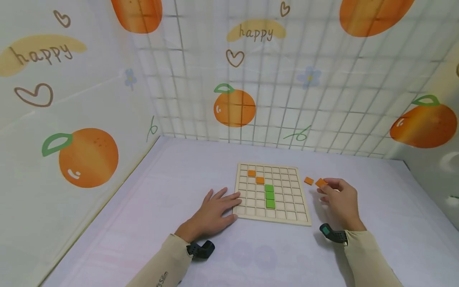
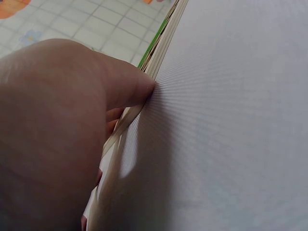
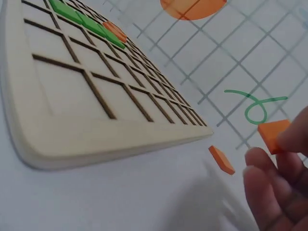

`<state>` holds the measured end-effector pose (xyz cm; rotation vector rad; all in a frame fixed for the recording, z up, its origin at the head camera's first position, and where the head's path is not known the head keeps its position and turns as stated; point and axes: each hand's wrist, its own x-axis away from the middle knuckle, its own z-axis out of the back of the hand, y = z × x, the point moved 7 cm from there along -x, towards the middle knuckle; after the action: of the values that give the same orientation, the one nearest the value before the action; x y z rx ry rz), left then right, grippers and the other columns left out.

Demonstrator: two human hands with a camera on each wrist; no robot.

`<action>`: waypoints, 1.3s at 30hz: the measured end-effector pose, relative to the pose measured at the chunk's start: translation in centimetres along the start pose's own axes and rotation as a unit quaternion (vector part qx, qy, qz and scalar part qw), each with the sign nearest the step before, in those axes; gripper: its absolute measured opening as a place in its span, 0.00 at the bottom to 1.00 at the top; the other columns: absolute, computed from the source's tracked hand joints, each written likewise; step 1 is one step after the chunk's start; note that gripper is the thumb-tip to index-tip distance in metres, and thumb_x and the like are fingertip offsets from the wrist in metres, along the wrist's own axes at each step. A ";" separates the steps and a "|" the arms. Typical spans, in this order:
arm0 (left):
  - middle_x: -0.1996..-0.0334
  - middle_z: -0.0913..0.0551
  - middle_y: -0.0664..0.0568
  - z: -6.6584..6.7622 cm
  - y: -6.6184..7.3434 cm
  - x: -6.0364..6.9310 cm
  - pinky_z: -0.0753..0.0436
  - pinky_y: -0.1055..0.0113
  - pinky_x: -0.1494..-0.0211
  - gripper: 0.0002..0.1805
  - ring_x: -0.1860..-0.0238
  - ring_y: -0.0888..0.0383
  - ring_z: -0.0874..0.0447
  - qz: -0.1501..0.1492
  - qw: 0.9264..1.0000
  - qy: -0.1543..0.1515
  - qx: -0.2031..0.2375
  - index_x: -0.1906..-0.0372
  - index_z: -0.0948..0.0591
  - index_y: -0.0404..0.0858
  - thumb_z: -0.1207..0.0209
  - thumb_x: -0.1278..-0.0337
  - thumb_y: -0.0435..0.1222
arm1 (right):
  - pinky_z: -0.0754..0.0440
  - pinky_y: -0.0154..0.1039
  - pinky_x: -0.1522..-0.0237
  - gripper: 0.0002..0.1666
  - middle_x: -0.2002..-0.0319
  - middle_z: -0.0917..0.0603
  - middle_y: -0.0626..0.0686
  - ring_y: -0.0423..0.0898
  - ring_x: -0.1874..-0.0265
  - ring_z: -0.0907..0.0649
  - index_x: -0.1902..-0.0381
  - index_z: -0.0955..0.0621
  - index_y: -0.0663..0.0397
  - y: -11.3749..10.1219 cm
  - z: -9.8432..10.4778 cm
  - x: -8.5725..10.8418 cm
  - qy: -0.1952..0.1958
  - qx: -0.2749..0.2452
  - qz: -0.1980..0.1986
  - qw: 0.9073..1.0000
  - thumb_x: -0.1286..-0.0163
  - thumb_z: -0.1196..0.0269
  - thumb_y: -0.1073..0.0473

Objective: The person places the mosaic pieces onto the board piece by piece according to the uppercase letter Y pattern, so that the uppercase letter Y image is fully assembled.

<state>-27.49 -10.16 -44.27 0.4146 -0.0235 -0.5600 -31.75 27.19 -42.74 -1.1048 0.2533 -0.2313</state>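
Observation:
A wooden grid board (image 1: 287, 201) lies on the table, its square cells framed by a pale rim. Within it sit two orange tiles (image 1: 260, 180) on a diagonal and a column of three green tiles (image 1: 269, 195). My left hand (image 1: 214, 211) rests at the board's left edge with fingers spread, the thumb touching its side in the left wrist view. To the right of the board, my right hand (image 1: 340, 201) pinches an orange square tile (image 3: 273, 136) between thumb and fingers. Another orange tile (image 1: 308, 181) lies on the table between that hand and the board.
A white cloth (image 1: 193, 167) covers the table. Behind and to the left rise curtain-like walls (image 1: 193, 71) printed with oranges, hearts and words, with a wire grid showing at the back. Each wrist wears a dark strap (image 1: 333, 234).

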 end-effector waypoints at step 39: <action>0.25 0.37 0.64 0.1 0.2 -0.1 0.62 0.40 0.24 0.28 0.21 0.49 0.54 0.003 1.000 -0.004 -0.007 0.28 0.28 0.52 0.47 0.30 0.50 | 0.17 0.28 0.57 0.29 0.45 0.27 0.60 0.43 0.57 0.16 0.28 0.30 0.57 1.7 -1.4 -0.5 -0.048 -0.074 -0.054 0.995 0.24 0.43 0.58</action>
<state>-27.46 -10.03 -44.09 0.3992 -0.0284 -0.5563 -32.55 26.89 -44.81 -1.2742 0.1253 -0.2581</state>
